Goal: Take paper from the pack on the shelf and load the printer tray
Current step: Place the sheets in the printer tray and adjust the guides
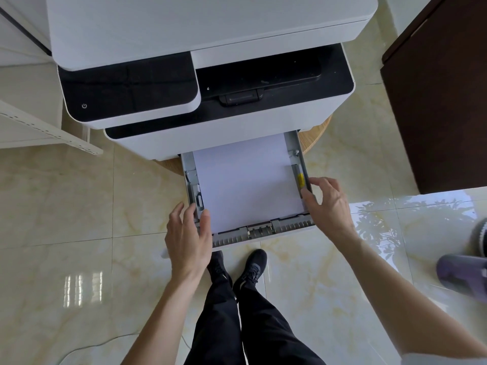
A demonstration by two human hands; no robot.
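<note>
A white and black printer (205, 83) stands on a low round wooden table. Its grey paper tray (263, 230) is pulled out toward me. A stack of white paper (245, 180) lies flat inside it. My left hand (188, 235) rests on the tray's front left corner, thumb on the paper's edge, fingers spread. My right hand (329, 204) touches the tray's right wall just below a yellow guide tab (300, 179), fingers apart. Neither hand holds a sheet. The paper pack is out of sight.
A white shelf edge (50, 133) juts in at the left. A dark brown cabinet (437, 101) stands at the right. My black shoes (237, 267) are just below the tray on glossy tiles. Another person's foot in a purple slipper (461, 272) shows at far right.
</note>
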